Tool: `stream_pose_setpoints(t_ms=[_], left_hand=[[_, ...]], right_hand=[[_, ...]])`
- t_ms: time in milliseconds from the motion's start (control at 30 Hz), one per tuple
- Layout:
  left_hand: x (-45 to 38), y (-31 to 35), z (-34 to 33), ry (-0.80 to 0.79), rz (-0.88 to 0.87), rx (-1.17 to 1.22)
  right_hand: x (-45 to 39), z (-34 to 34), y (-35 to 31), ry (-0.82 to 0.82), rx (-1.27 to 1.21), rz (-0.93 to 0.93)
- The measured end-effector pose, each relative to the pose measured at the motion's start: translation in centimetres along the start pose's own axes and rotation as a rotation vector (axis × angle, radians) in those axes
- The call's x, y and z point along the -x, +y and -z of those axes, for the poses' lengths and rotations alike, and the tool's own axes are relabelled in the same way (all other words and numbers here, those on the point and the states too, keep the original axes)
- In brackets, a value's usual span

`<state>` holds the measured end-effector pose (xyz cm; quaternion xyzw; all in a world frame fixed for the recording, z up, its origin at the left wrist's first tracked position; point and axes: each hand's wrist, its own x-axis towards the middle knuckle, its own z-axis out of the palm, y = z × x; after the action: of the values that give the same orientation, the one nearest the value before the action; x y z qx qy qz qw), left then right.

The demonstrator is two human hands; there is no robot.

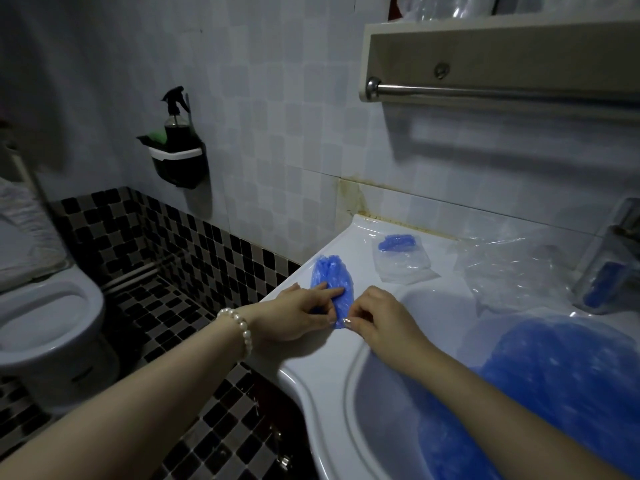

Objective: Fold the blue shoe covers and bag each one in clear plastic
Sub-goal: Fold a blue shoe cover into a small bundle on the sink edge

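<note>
item: blue shoe cover (333,278), crumpled and partly folded, lying on the flat white rim of the sink (311,344), left of the basin, near the front edge.
left hand (294,315): index finger stretched flat across the cover, pressing it down; thumb and remaining fingers curled at the cover's near end. pearl bracelet (240,329) on the wrist.
right hand (379,320): fingers curled, fingertips pinching the near end of the same cover, just beside the left thumb.
bagged cover (401,258): clear plastic bag holding a folded blue cover in its far end, flat on the rim further back, apart from the hands.
loose clear plastic (509,271): crumpled heap at the back of the sink, right of the bagged cover.
blue heap (540,386): large mass of blue covers under clear film, filling the basin.
surroundings: towel rail (502,91) on the tiled wall above; spray bottle (176,116) in a wall holder (178,164); toilet (48,317) at left; black-and-white mosaic floor.
</note>
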<state>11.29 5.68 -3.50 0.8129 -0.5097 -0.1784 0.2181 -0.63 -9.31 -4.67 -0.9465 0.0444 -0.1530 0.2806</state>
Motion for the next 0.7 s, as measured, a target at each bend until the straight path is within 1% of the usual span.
stream_pose_setpoints(t_ms=[67,200,300,333,400,433,500,533,600,700], left_hand=[[0.0,-0.3,-0.3,0.015,-0.021,0.024],[-0.1,-0.7,-1.0,0.118,-0.045,0.201],[-0.2,-0.7,-1.0,0.133,-0.019,0.159],[-0.2,-0.6,-1.0,0.143,-0.022,0.138],[-0.1,-0.3,-0.8,0.153,-0.008,0.126],[-0.1,-0.2,-0.8,0.151,0.0,0.125],[-0.1,-0.4,-0.8,0.159,-0.008,0.137],[-0.1,-0.5,-0.7,0.164,-0.012,0.137],[-0.2,-0.7,-0.7,0.152,-0.022,0.118],[-0.2,-0.6,-0.7,0.124,-0.012,0.108]], right_hand=[[-0.5,0.0,-0.7,-0.061,0.155,-0.081],[-1.5,0.5,-2.0,-0.195,0.272,-0.236],[-2.3,0.9,-2.8,-0.275,0.394,-0.266],[-2.4,0.9,-2.9,-0.277,0.403,-0.274],[-2.3,0.9,-2.7,-0.232,0.31,-0.274],[-2.1,0.9,-2.3,-0.192,0.202,-0.263],[-1.5,1.3,-1.5,-0.155,-0.04,-0.189],[-1.1,1.5,-1.2,-0.16,-0.103,-0.134],[-0.4,1.6,-0.6,-0.155,-0.104,-0.058],[-0.2,0.8,-0.6,-0.079,-0.031,-0.02]])
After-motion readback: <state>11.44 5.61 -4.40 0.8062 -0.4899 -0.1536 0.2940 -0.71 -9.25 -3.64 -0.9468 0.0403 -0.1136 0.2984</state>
